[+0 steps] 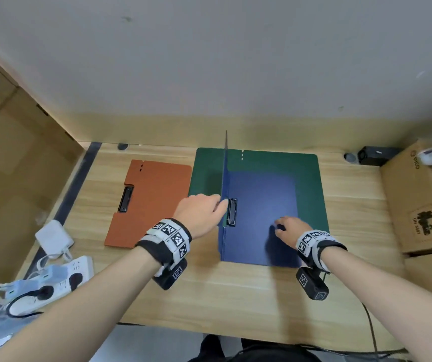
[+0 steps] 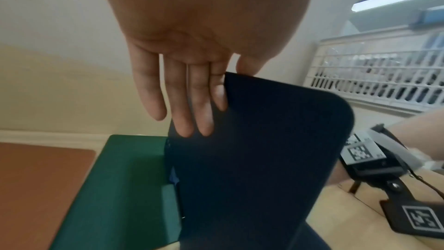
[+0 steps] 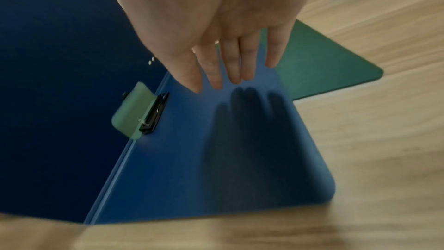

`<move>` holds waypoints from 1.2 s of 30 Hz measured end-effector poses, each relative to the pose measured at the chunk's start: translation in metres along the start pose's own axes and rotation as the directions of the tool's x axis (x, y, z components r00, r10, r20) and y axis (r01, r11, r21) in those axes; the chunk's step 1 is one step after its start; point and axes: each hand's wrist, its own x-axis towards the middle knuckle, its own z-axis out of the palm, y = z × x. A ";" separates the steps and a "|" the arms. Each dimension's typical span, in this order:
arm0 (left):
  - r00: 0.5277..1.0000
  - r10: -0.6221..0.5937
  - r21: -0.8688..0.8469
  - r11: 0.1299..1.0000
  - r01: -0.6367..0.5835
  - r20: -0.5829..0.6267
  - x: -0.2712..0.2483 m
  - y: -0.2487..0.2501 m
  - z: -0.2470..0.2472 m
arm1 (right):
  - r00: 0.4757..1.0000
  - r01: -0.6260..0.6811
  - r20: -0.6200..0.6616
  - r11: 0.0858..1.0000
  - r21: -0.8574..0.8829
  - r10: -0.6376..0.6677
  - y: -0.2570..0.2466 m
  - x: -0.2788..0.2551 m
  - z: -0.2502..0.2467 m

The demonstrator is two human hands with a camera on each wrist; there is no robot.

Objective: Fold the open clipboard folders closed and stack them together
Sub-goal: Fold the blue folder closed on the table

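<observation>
Blue folder [image 1: 259, 218] flap edge-on overhead, left-wrist view shows fingers [image 2: 179, 102] gripping

Green folder [image 1: 310, 184] largely covered by blue folder [image 1: 259, 218]; left hand [image 2: 192, 45] thumb tip hidden behind raised cover; table [image 3: 264, 235] foreground blurred; box [image 1: 418, 205] cut off at right edge.

Three folders lie on the desk [image 1: 235, 296]: one blue folder [image 1: 259, 218], one green folder [image 1: 307, 178] under it, one orange folder [image 1: 154, 202] left of it. Two hands are at the blue folder: left hand [image 1: 200, 214], right hand [image 1: 291, 229]. One power strip [image 1: 60, 280] lies far left of it.
</observation>
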 end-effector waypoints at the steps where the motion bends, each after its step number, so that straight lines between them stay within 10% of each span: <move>1: 1.000 0.028 0.004 1.000 -0.028 -0.005 0.003 0.008 0.001 | 0.999 -0.015 -0.028 0.999 0.041 0.016 0.004 -0.001 -0.006; 13: 0.962 0.014 -0.187 0.982 0.038 0.274 0.041 0.031 0.067 | 0.969 -0.094 -0.126 0.791 0.605 0.211 0.056 -0.004 -0.020; 22: 0.857 -0.274 -0.154 0.915 0.372 0.436 0.038 -0.003 0.131 | 0.941 -0.306 -0.010 0.861 0.407 0.339 0.066 0.015 0.010; 27: 0.758 -0.442 -0.283 0.740 0.610 0.479 0.034 -0.004 0.165 | 0.934 -0.304 -0.045 0.857 0.416 0.354 0.066 0.025 0.028; 32: 0.722 -0.445 -0.501 0.522 0.690 0.530 0.034 -0.006 0.178 | 0.922 -0.350 0.004 0.828 0.437 0.388 0.069 0.025 0.031; 36: 0.745 -0.366 -0.552 0.507 0.662 0.557 0.034 -0.025 0.174 | 0.921 -0.363 0.022 0.837 0.409 0.388 0.063 0.025 0.032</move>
